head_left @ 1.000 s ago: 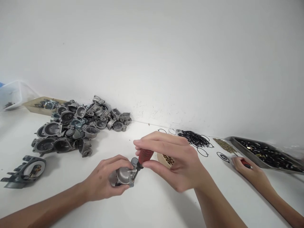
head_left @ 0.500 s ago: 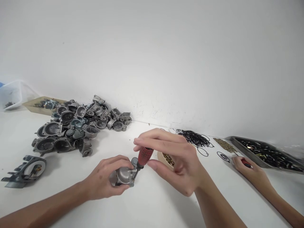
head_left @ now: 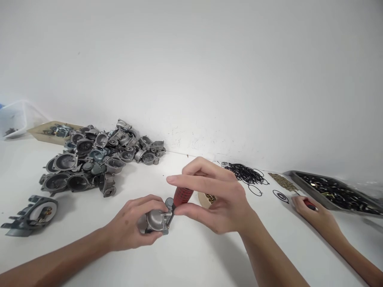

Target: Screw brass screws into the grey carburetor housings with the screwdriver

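A person's left hand (head_left: 131,227) is closing around a small grey casting (head_left: 156,220), thumb and fingers curling over its rounded body and pinning it to the white table (head_left: 185,259) low in the middle of the head view. The right hand (head_left: 220,201), at three o'clock from the casting, is gripping the red handle of a screwdriver (head_left: 182,195) between thumb and fingertips, the index finger lying along the top. The dark shaft is slanting down toward eight o'clock and meeting the casting's near corner, where a round cap is showing. A pile (head_left: 95,159) of similar grey castings is lying well apart at ten o'clock against the wall, with a flat tan box (head_left: 44,130) and a clear bin (head_left: 16,117) beyond it at the far left edge. A lone dark housing (head_left: 30,216) is sitting at nine o'clock near the table's left edge. Just behind the right hand, a small cup (head_left: 206,198) of brass bits is peeking out. At two o'clock, a tangle of black rings (head_left: 245,174) is spreading across the table, a few loose ones beside it, and a grey tray (head_left: 332,193) of dark small parts is lying farther right. At three o'clock, a co-worker's hand (head_left: 315,217) is resting on the table, closing over a red tool (head_left: 309,205).
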A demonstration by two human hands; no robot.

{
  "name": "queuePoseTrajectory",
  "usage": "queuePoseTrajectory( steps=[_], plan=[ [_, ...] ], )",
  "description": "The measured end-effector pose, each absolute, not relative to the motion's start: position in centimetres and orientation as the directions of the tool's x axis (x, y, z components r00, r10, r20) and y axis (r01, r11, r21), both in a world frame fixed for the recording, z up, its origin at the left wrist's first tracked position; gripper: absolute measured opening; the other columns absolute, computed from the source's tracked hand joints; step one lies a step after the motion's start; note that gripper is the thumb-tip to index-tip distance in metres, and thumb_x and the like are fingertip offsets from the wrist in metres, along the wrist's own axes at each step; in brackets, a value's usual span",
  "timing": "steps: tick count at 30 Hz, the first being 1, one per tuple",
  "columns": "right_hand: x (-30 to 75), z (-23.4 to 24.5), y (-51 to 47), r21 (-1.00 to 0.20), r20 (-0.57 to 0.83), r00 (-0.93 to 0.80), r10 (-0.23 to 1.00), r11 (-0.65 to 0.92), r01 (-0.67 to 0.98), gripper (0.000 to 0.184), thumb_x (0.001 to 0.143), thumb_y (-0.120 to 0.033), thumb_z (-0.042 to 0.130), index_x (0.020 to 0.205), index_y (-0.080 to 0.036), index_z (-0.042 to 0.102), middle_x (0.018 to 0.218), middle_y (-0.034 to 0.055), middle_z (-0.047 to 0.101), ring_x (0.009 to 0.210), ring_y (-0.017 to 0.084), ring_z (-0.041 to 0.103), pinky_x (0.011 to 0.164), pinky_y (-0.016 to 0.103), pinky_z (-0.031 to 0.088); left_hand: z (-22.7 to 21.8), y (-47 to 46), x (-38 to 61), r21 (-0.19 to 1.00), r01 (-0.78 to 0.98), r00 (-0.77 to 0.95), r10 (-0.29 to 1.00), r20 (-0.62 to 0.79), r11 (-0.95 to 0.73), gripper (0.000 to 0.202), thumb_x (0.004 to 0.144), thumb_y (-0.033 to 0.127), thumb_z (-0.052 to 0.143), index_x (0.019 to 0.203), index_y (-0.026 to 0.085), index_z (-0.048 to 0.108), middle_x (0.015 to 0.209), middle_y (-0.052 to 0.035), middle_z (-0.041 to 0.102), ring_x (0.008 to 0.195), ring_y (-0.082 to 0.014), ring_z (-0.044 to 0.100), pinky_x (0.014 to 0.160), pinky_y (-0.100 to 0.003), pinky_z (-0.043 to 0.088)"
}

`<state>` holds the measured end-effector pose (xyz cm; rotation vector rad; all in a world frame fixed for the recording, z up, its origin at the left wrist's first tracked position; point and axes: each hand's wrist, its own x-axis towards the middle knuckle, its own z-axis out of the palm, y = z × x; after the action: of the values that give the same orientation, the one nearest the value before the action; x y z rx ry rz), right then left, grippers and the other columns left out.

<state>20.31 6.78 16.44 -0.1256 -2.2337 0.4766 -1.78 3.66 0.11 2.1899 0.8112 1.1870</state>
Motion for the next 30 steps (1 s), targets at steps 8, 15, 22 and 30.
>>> queuePoseTrajectory(
  steps=[8,15,22,30],
  plan=[
    [20.42,16.55,6.76,-0.389,0.723,-0.643,0.255,0.918,-0.073,0.037,0.096,-0.021,0.080,0.133,-0.021,0.076,0.102,0.0049,0.071,0.081,0.012,0.074,0.072,0.027,0.064,0.12,3.81,-1.81,0.654,0.268,0.436,0.694,0.572,-0.708,0.046,0.085,0.020,0.077,0.128,0.031,0.062,0.126,-0.0024,0.075,0.104,-0.0227,0.077,0.091,-0.032,0.060],
    [20.51,16.66,6.73,-0.397,0.719,-0.650,0.246,0.913,-0.093,0.038,0.097,-0.019,0.079,0.135,-0.020,0.075,0.094,0.0042,0.075,0.083,0.014,0.074,0.075,0.028,0.065,0.01,3.80,-1.82,0.670,0.266,0.436,0.706,0.558,-0.693,0.045,0.086,0.020,0.077,0.128,0.032,0.063,0.128,-0.0021,0.074,0.108,-0.0235,0.076,0.095,-0.033,0.059],
    [20.30,16.25,6.69,-0.410,0.664,-0.704,0.250,0.910,-0.063,0.048,0.103,-0.011,0.065,0.151,-0.019,0.064,0.106,0.0078,0.075,0.088,0.015,0.073,0.079,0.032,0.064,0.13,3.80,-1.86,0.649,0.270,0.440,0.691,0.574,-0.711,0.046,0.086,0.020,0.078,0.127,0.031,0.062,0.125,-0.0035,0.075,0.104,-0.0238,0.077,0.091,-0.033,0.061],
    [20.34,16.35,6.70,-0.425,0.648,-0.719,0.251,0.903,-0.067,0.043,0.104,-0.017,0.065,0.147,-0.019,0.066,0.105,0.0078,0.073,0.086,0.016,0.072,0.079,0.034,0.064,0.20,3.90,-1.87,0.646,0.255,0.446,0.680,0.582,-0.720,0.045,0.087,0.021,0.078,0.128,0.029,0.062,0.130,-0.0055,0.074,0.110,-0.0252,0.076,0.095,-0.035,0.062]
  ],
)
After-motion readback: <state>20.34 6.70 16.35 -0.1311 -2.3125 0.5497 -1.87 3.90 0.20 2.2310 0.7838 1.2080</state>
